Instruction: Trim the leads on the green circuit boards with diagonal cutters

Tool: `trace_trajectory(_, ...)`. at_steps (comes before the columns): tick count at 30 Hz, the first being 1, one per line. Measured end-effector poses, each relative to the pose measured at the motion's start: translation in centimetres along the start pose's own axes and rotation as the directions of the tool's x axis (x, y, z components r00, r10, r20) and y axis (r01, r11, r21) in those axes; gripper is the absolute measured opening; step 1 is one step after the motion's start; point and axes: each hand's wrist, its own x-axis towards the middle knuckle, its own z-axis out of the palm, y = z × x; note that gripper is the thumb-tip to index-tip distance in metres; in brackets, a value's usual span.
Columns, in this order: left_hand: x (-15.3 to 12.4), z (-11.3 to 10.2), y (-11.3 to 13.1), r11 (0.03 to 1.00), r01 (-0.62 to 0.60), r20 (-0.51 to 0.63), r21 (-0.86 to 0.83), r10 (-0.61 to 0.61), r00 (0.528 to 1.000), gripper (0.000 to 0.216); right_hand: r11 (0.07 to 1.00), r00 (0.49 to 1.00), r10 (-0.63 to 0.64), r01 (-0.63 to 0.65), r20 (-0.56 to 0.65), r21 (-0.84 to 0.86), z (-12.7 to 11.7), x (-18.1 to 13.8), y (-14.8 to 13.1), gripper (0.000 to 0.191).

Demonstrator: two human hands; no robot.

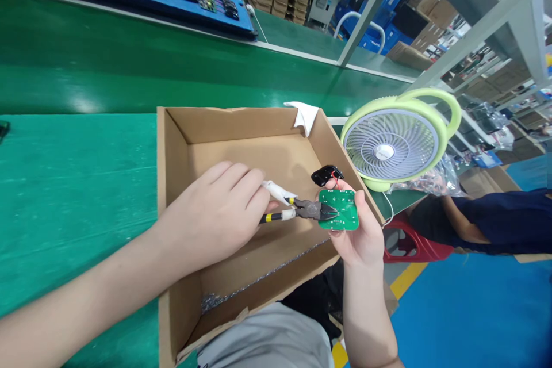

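My left hand (226, 210) is closed round the handles of a pair of diagonal cutters (308, 209), whose grips show white wrapping and yellow-and-black bands. The jaw tips rest on or just over a green circuit board (346, 210); contact is hard to tell. My right hand (364, 233) grips that board by its edges, thumb on the right side. Behind the board a black plastic part (326, 175) hangs at my fingers, joined by red wire. Both hands are above an open cardboard box (241, 126), with small metallic clippings (211, 301) in its near corner.
A white scrap (304, 115) hangs over the box's far rim. To the right stands a green fan (388, 149). A blue tray (241, 11) of wired boards lies on the ledge behind. A seated person (483, 218) is at right, by a red stool (414, 241).
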Motion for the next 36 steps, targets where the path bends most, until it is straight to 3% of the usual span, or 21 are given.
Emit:
trace_trajectory(10, -0.07, 0.05, 0.05, 1.000, 0.000, -0.002, -0.005, 0.000, 1.000, 0.033, 1.000, 1.000, -0.011, 0.011, -0.023, 0.019, 0.00, 0.01, 0.04, 0.039)
trace_trajectory(21, -0.06, 0.21, -0.12, 1.000, -0.019, 0.008, -0.012, 0.020, 1.000, 0.035, 0.997, 0.999, 0.010, -0.014, -0.041, -0.078, 0.19, -0.15, -0.04, 0.040)
trace_trajectory(36, -0.24, -0.17, -0.31, 0.999, -0.039, 0.033, 0.007, 0.039, 0.999, 0.037, 0.999, 0.999, 0.021, -0.022, -0.024, -0.033, 0.05, 0.00, 0.06, 0.037)
